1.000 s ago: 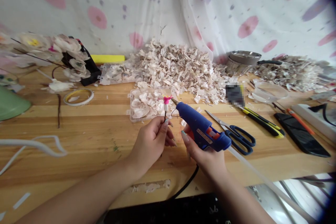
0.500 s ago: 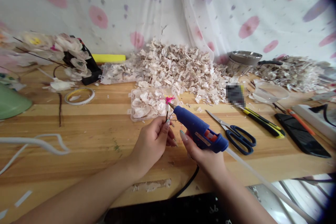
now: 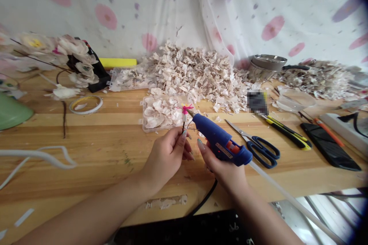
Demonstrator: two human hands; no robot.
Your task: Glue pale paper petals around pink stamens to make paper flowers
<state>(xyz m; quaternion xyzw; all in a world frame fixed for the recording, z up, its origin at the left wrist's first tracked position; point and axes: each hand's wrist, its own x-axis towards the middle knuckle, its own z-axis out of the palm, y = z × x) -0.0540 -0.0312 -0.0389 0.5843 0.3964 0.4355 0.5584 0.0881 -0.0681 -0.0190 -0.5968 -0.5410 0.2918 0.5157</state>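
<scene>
The blue plastic glue gun (image 3: 214, 134) has edged slightly right since half a second ago. From my far end, going down by size: smooth, striped pale-wood table (image 3: 109, 153); on its far side, a heap of curled, papery cream petals (image 3: 195, 72); nearer, a clear rectangular plastic box (image 3: 143, 116) holding rounder petals. My right hand (image 3: 227, 174) wraps the gun's handle; trigger pressure, I can't tell. My left hand (image 3: 168, 149) pinches a thin dark stem (image 3: 183, 128), upright mid-table, topped by a frilly pink-and-yellow tuft (image 3: 184, 109). The metal nozzle (image 3: 190, 112) meets or nearly meets it. Gluing, I'd judge; this calls for a steady stem.
</scene>
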